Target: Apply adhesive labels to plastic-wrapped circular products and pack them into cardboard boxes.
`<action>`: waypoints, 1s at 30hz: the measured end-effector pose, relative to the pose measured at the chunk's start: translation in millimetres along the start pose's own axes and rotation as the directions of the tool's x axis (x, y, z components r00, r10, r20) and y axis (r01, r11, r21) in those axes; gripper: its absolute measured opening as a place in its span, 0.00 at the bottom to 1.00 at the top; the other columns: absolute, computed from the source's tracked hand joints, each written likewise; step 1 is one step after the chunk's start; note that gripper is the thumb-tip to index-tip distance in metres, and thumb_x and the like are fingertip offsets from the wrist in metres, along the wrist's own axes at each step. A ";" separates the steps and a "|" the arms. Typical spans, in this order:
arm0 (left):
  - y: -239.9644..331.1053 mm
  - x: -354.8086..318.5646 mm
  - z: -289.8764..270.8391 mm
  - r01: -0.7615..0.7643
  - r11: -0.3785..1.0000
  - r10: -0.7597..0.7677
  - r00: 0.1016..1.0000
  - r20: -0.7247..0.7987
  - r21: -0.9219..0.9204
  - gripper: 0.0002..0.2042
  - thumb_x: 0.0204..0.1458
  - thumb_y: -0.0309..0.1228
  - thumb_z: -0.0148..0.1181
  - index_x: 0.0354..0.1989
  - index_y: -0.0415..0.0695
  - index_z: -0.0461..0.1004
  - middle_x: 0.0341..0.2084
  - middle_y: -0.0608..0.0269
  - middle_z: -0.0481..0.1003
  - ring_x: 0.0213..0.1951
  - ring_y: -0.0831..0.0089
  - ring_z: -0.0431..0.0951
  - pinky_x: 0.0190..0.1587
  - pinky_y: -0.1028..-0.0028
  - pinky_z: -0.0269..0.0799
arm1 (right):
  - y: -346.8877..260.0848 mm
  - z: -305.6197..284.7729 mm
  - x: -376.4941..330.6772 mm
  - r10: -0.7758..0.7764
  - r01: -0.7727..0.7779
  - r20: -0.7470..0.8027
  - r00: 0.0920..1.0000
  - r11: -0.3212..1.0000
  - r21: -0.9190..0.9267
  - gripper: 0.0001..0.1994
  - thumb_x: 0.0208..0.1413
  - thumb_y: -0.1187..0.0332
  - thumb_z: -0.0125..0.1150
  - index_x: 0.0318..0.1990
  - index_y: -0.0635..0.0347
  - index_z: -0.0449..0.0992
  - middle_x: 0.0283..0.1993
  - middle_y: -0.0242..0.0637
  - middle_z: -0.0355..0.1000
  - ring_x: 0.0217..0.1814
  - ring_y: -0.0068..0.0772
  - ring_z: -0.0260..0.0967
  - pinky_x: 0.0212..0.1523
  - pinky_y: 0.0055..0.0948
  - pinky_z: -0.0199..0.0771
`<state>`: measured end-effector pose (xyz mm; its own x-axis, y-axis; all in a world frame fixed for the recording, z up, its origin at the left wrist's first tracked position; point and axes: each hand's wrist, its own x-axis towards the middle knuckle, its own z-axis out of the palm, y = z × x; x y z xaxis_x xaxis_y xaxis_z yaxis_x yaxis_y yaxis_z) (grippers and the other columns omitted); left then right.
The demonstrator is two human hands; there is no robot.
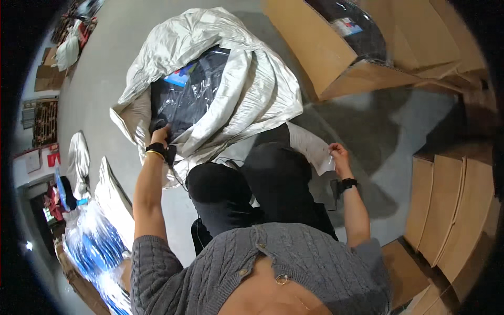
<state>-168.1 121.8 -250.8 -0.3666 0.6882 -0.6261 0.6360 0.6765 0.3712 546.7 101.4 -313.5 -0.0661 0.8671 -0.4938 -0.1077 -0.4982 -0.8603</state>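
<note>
Silvery-white, crinkled fabric sack (184,39) around a black, plastic-wrapped package (197,100) on the grey floor (100,100).
The left hand (161,135) touches the package's near corner, grip unclear; the right hand's (340,157) grip pinches a white paper sheet (308,145).

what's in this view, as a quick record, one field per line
left hand: left hand at near edge of black plastic-wrapped package; grip unclear
right hand: right hand holding white sheet by its outer end
cover: silvery cover bunched around the package
upper right: open carton with another dark wrapped package inside
lower left: blue items in clear plastic
</note>
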 end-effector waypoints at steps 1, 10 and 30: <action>28.2 -5.4 9.8 0.026 0.999 -0.027 0.999 0.031 0.034 0.31 0.46 0.33 0.64 0.59 0.40 0.61 0.53 0.59 0.68 0.50 0.71 0.70 0.53 0.74 0.64 | 24.4 -13.9 7.2 0.004 -0.010 -0.090 0.996 0.998 -0.058 0.12 0.46 0.77 0.49 0.39 0.62 0.73 0.35 0.29 0.69 0.40 0.24 0.65 0.45 0.23 0.61; -8.0 -45.4 -4.8 0.180 0.296 -0.455 0.890 0.028 -0.938 0.30 0.50 0.44 0.59 0.60 0.45 0.60 0.57 0.51 0.63 0.56 0.61 0.65 0.59 0.57 0.60 | 69.6 -10.0 50.2 -0.184 -0.069 -0.288 0.940 0.722 -0.688 0.14 0.49 0.73 0.56 0.45 0.65 0.72 0.41 0.41 0.73 0.47 0.37 0.69 0.51 0.33 0.64; 170.8 -190.3 -77.1 -0.340 0.207 0.151 0.938 -0.313 -0.918 0.10 0.54 0.35 0.55 0.39 0.43 0.70 0.32 0.61 0.72 0.32 0.70 0.75 0.35 0.74 0.75 | -191.3 332.1 17.4 0.045 -0.623 0.847 0.530 0.698 0.352 0.36 0.55 0.46 0.51 0.60 0.69 0.53 0.54 0.55 0.64 0.60 0.48 0.60 0.62 0.44 0.59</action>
<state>-42.1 126.6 -15.4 -0.4600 0.8297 -0.3162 -0.3669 0.1466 0.9186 236.7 210.6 -115.6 -0.8799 0.4338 -0.1938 -0.3837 -0.8894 -0.2486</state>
